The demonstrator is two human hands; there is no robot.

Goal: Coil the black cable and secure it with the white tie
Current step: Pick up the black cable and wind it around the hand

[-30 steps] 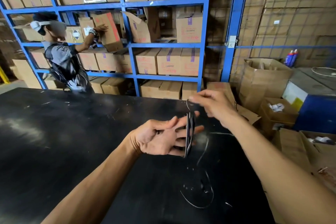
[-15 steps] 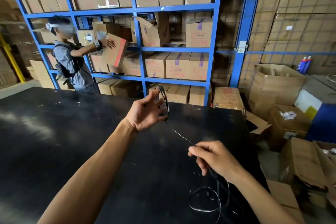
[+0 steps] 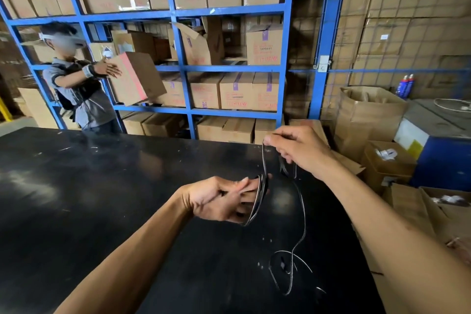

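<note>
Above the black counter (image 3: 102, 199), left to right: left hand (image 3: 219, 199), fingers spread, the black cable (image 3: 258, 201) looped round them as a coil; right hand (image 3: 298, 150), higher and just beside, grip pinched shut on the cable's next run; slack hangs from it to loose loops on the counter below right.
</note>
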